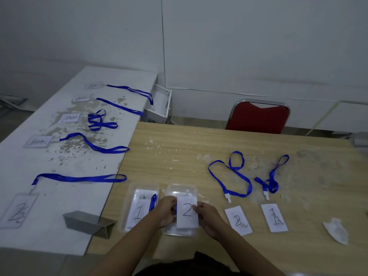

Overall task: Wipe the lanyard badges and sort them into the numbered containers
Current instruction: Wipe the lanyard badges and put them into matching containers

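Both my hands hold a white badge marked 2 [187, 213] over a clear container [180, 233] on the wooden table. My left hand [166, 212] grips its left edge, with a bit of blue lanyard showing between the fingers. My right hand [207, 218] pinches its right edge. Just to the left, another clear container [127, 208] holds a card marked 1 and a blue lanyard. To the right lie a badge marked 2 [238, 221] and a badge marked 1 [274, 218], each with a blue lanyard. A crumpled white wipe [336, 230] lies at the far right.
On the white table [59, 226] to the left, several more badges with blue lanyards lie in a row, the nearest marked 2 [16, 210]. A grey metal box [87, 224] sits at that table's near edge. A red chair [258, 118] stands behind the wooden table.
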A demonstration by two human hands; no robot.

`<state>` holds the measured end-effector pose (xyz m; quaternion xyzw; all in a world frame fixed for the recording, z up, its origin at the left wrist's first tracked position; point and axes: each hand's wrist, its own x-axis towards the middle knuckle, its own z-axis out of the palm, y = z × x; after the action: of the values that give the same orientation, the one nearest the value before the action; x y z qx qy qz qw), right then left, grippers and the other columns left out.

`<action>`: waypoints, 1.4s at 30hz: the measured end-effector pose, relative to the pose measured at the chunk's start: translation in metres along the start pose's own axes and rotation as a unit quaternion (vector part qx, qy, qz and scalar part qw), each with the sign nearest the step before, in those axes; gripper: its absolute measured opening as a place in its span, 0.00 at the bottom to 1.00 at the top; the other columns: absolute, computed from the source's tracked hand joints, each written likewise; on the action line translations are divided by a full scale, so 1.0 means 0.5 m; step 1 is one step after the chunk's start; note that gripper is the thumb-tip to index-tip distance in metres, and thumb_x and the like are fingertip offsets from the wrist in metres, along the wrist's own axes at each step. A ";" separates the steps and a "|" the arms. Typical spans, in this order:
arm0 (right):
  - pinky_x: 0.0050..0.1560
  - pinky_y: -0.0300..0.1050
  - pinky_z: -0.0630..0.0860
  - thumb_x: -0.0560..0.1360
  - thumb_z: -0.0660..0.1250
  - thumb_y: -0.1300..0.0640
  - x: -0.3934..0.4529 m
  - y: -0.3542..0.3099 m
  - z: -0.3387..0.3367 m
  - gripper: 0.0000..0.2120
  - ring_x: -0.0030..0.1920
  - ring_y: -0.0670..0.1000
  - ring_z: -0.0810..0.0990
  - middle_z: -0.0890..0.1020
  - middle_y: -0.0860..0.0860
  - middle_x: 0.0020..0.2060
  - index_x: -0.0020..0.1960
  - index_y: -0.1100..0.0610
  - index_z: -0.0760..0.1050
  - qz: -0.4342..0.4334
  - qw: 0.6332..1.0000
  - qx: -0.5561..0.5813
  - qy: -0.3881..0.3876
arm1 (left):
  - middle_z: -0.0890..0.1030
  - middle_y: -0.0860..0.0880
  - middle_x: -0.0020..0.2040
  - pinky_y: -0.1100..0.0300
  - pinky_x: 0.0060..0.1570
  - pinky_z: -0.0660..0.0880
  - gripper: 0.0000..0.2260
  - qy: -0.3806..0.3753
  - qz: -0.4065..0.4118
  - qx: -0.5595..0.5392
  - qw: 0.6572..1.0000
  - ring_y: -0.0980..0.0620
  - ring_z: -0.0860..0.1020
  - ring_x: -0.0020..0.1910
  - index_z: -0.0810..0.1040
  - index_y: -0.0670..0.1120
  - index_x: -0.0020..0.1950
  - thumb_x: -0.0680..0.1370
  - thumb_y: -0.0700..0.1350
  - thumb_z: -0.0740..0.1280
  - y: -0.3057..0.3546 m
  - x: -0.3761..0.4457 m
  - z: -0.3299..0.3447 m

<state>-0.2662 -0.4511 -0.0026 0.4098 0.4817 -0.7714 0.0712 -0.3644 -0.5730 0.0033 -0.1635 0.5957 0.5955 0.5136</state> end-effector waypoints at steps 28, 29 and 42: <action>0.42 0.43 0.67 0.74 0.63 0.65 0.028 0.011 0.086 0.12 0.42 0.53 0.73 0.74 0.54 0.37 0.33 0.57 0.68 -0.070 0.938 -0.293 0.173 | 0.73 0.37 0.64 0.56 0.52 0.72 0.17 0.112 0.083 0.401 0.906 0.43 0.74 0.60 0.66 0.35 0.68 0.80 0.34 0.57 0.002 0.022 -0.010; 0.42 0.41 0.65 0.74 0.62 0.65 0.029 0.011 0.091 0.12 0.43 0.52 0.72 0.74 0.54 0.39 0.34 0.55 0.67 -0.074 0.933 -0.307 0.171 | 0.74 0.37 0.63 0.55 0.52 0.73 0.15 0.114 0.087 0.409 0.901 0.43 0.75 0.60 0.68 0.34 0.66 0.80 0.35 0.57 0.003 0.025 -0.005; 0.46 0.34 0.70 0.79 0.59 0.65 0.063 0.046 0.117 0.09 0.58 0.61 0.77 0.78 0.63 0.57 0.58 0.66 0.71 -0.050 0.951 -0.225 0.206 | 0.78 0.38 0.62 0.54 0.64 0.71 0.14 0.037 0.151 0.505 0.849 0.42 0.76 0.62 0.77 0.36 0.63 0.81 0.37 0.58 -0.002 0.030 0.012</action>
<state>-0.3081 -0.5011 -0.0285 0.5089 0.6664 -0.5445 0.0222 -0.3672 -0.5616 -0.0078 0.1880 0.8501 0.2766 0.4069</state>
